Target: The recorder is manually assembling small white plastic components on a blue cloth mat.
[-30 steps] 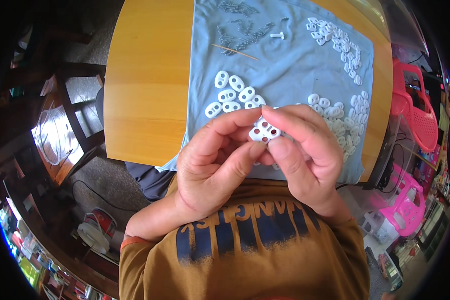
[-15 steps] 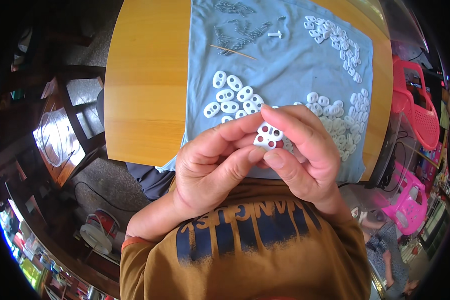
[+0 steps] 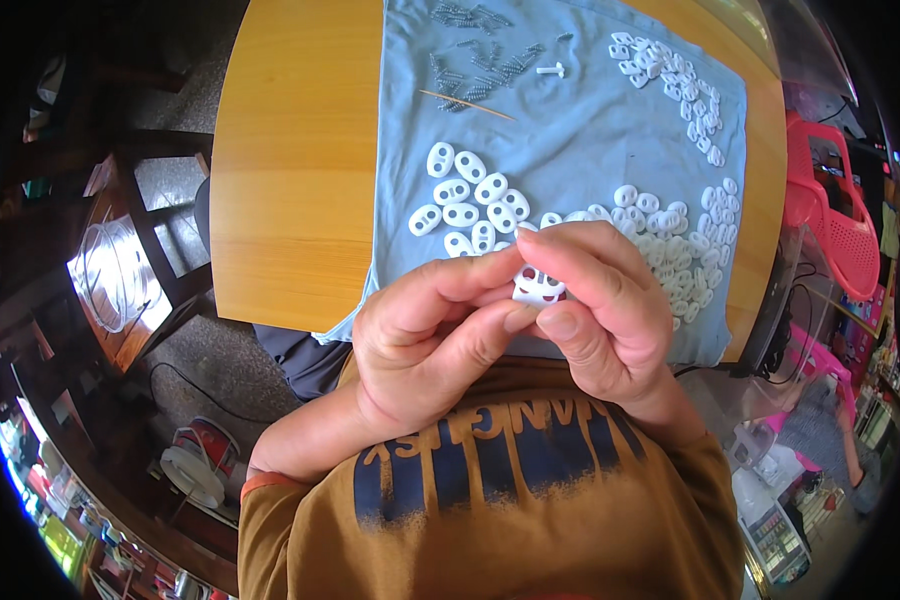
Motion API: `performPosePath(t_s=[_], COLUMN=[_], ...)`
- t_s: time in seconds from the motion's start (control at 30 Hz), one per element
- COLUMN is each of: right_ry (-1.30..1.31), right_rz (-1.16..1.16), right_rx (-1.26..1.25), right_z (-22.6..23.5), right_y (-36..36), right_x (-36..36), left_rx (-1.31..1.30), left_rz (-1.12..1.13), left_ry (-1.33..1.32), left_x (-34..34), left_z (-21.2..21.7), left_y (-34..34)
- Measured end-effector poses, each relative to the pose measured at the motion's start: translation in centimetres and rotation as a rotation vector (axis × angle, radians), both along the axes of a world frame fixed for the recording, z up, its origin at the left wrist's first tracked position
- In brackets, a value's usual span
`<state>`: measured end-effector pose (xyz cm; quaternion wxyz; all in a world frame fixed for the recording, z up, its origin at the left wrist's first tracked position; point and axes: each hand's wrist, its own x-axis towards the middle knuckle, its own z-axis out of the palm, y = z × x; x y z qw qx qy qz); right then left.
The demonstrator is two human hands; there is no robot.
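White piece (image 3: 537, 294) with holes, mid-frame, pinched in the fingertips of the left hand (image 3: 415, 330) and right hand (image 3: 610, 312), which partly hide it. A light, level hold should suit it. Loose discs (image 3: 460, 214) crowd just above the hands; springs (image 3: 515, 66) and a stick (image 3: 467, 105) lie upper middle on blue cloth (image 3: 590, 150).

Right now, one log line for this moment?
left hand holding white holed plastic piece | right hand holding same piece | on pale blue cloth: white oval plastic pieces, grey metal springs, thin brown stick
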<state>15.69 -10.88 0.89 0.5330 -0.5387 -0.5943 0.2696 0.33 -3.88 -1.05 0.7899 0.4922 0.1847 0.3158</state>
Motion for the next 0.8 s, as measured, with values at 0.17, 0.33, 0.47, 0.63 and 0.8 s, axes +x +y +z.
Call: performPosePath(t_s=[0.17,0.33,0.47,0.63,0.8], right_ry=[-0.058,-0.06,-0.021,0.033,0.125], right_rz=[-0.077,-0.108,-0.15,-0.131,-0.147], right_rx=[0.085,0.12,0.152,0.114,0.108], right_z=[-0.4,-0.8,-1.4,-0.7,0.1], right_y=[-0.2,-0.1,-0.3,-0.2,-0.4], right_x=[-0.8,-1.3,-1.7,-1.3,-1.2], left_rx=[0.072,0.117,0.165,0.067,-0.144], left_rz=[0.021,0.063,0.097,0.086,0.081], left_ry=[0.049,0.046,0.041,0.023,-0.08], left_x=[-0.4,-0.5,-0.4,-0.4,0.4], left_z=[-0.3,-0.4,-0.4,-0.2,0.8], left_y=[-0.3,-0.5,-0.7,-0.6,-0.5])
